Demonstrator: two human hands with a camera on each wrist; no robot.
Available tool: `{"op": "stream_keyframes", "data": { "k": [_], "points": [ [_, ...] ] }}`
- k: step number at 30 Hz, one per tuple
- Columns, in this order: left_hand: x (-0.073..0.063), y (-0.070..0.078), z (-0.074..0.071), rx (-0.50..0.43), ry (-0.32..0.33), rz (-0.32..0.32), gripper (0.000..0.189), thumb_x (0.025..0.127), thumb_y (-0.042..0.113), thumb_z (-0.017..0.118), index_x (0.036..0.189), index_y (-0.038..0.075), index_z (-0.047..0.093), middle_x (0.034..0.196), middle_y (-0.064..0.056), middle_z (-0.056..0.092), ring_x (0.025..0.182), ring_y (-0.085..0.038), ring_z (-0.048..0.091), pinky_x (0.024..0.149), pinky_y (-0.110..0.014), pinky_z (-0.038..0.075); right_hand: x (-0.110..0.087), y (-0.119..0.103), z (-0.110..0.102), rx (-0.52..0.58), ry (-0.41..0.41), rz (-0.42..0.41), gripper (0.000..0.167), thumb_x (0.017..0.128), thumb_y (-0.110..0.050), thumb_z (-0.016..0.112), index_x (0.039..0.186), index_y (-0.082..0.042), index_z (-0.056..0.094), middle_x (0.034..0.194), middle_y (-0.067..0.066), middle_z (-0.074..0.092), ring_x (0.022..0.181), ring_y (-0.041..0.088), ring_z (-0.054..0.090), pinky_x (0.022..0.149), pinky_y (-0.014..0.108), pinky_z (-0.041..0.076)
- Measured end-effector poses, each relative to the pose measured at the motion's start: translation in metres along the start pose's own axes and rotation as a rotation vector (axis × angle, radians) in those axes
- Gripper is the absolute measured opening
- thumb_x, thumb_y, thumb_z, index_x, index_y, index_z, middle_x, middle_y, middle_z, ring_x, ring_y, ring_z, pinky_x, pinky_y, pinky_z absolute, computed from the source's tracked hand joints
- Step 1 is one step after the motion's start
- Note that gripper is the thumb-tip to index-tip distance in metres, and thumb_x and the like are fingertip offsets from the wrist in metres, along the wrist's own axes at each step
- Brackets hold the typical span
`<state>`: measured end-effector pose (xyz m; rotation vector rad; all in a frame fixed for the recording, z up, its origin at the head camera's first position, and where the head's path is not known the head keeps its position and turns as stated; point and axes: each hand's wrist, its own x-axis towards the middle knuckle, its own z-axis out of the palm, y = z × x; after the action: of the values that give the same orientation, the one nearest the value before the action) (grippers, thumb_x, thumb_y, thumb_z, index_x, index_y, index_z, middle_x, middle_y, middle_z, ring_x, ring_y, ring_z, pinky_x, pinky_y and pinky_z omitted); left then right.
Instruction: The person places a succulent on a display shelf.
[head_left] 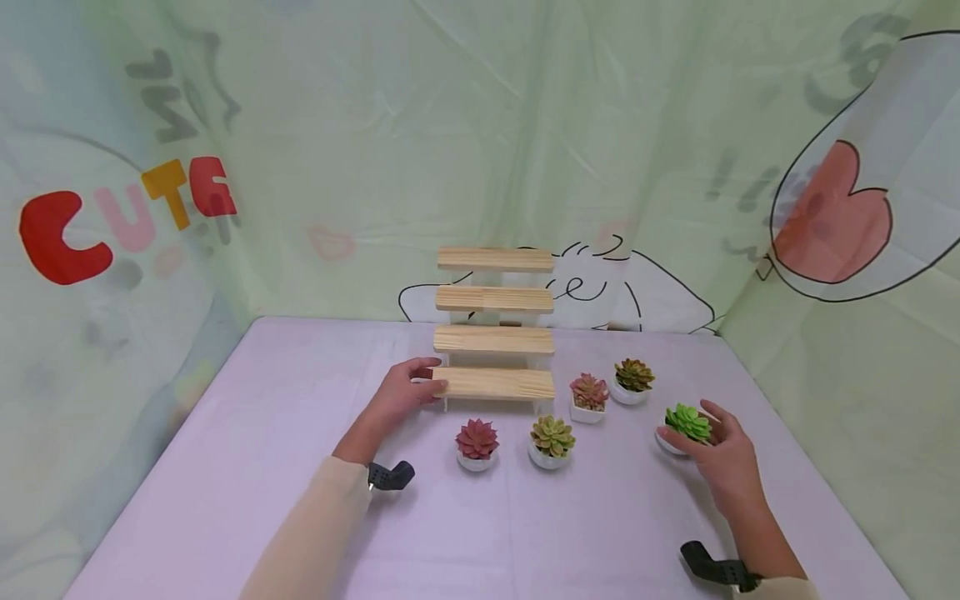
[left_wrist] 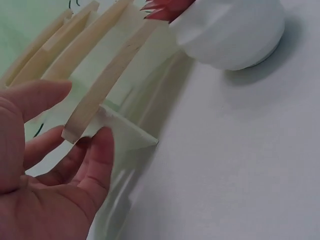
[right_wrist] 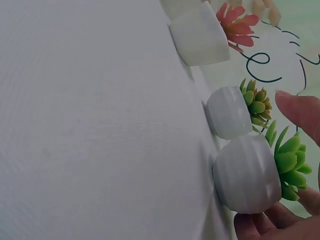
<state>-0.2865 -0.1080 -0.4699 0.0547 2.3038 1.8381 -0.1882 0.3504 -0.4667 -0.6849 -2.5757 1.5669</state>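
My left hand is at the left end of a four-step wooden display stand, its fingers curled round the end of the lowest board. In the left wrist view the fingertips touch that board's end, with the thumb above. My right hand spreads around a bright green potted succulent standing on the table. Thumb and fingers lie on opposite sides of it. In the right wrist view the thumb is apart from the plant, while the fingertips are close to its white pot; contact there is unclear.
A dark red succulent and a yellow-green succulent stand before the display stand. To its right are a pink succulent in a square pot and a brownish-green succulent. Printed curtains surround the pale table.
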Motion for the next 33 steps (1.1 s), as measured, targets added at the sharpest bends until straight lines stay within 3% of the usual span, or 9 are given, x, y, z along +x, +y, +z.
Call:
{"op": "stream_keyframes", "data": {
  "k": [5, 10, 15, 16, 18, 22, 33],
  "points": [
    [0.004, -0.002, -0.001, -0.032, -0.043, -0.009, 0.054, 0.092, 0.014, 0.077, 0.142, 0.005, 0.058, 0.123, -0.018, 0.058, 0.097, -0.022, 0.067, 0.087, -0.035, 0.064, 0.003, 0.003, -0.001, 0.024, -0.038, 0.028, 0.111, 0.085, -0.041, 0.084, 0.166, -0.016, 0.011, 0.171, 0.018, 0.013, 0.157, 0.039, 0.018, 0.125, 0.056, 0.027],
    [0.007, -0.005, 0.000, -0.060, -0.034, -0.002, 0.052, 0.091, 0.011, 0.077, 0.140, 0.002, 0.059, 0.116, -0.016, 0.058, 0.092, -0.020, 0.066, 0.084, -0.036, 0.064, 0.005, 0.007, -0.002, -0.002, -0.043, 0.046, 0.107, 0.087, -0.038, 0.082, 0.165, -0.013, 0.014, 0.169, 0.016, 0.020, 0.156, 0.036, 0.022, 0.125, 0.053, 0.029],
    [0.010, -0.007, 0.003, -0.071, -0.008, -0.009, 0.048, 0.091, 0.009, 0.077, 0.136, 0.000, 0.062, 0.111, -0.014, 0.058, 0.091, -0.020, 0.064, 0.081, -0.035, 0.065, 0.008, 0.012, -0.003, -0.036, -0.055, 0.041, 0.104, 0.087, -0.039, 0.082, 0.164, -0.011, 0.019, 0.168, 0.014, 0.027, 0.154, 0.032, 0.029, 0.113, 0.021, 0.044],
    [0.010, -0.007, 0.003, -0.072, -0.003, -0.015, 0.048, 0.091, 0.009, 0.077, 0.136, 0.000, 0.062, 0.112, -0.014, 0.058, 0.091, -0.020, 0.064, 0.081, -0.035, 0.065, 0.008, 0.012, -0.004, -0.037, -0.057, 0.044, 0.104, 0.087, -0.039, 0.083, 0.164, -0.010, 0.019, 0.167, 0.014, 0.028, 0.154, 0.032, 0.030, 0.112, 0.020, 0.044],
    [0.011, -0.006, 0.003, -0.077, 0.003, -0.025, 0.048, 0.091, 0.008, 0.077, 0.136, 0.001, 0.062, 0.113, -0.015, 0.058, 0.093, -0.020, 0.064, 0.081, -0.035, 0.065, 0.009, 0.013, -0.004, -0.038, -0.057, 0.052, 0.105, 0.086, -0.041, 0.083, 0.164, -0.009, 0.019, 0.167, 0.015, 0.028, 0.154, 0.034, 0.029, 0.114, 0.024, 0.044],
    [0.012, -0.005, 0.003, -0.083, 0.012, -0.038, 0.048, 0.091, 0.008, 0.077, 0.136, 0.002, 0.063, 0.115, -0.015, 0.059, 0.094, -0.021, 0.065, 0.081, -0.035, 0.065, 0.010, 0.012, -0.004, -0.031, -0.054, 0.070, 0.108, 0.086, -0.043, 0.082, 0.164, -0.007, 0.017, 0.167, 0.019, 0.026, 0.153, 0.037, 0.028, 0.123, 0.054, 0.033],
    [0.013, -0.003, 0.002, -0.088, -0.001, -0.054, 0.048, 0.089, 0.006, 0.079, 0.134, 0.002, 0.064, 0.109, -0.014, 0.060, 0.086, -0.019, 0.066, 0.077, -0.034, 0.065, 0.009, 0.014, -0.002, -0.056, -0.015, 0.074, 0.105, 0.084, -0.043, 0.084, 0.163, -0.007, 0.024, 0.165, 0.018, 0.034, 0.150, 0.034, 0.035, 0.119, 0.050, 0.040]
  ]
}}
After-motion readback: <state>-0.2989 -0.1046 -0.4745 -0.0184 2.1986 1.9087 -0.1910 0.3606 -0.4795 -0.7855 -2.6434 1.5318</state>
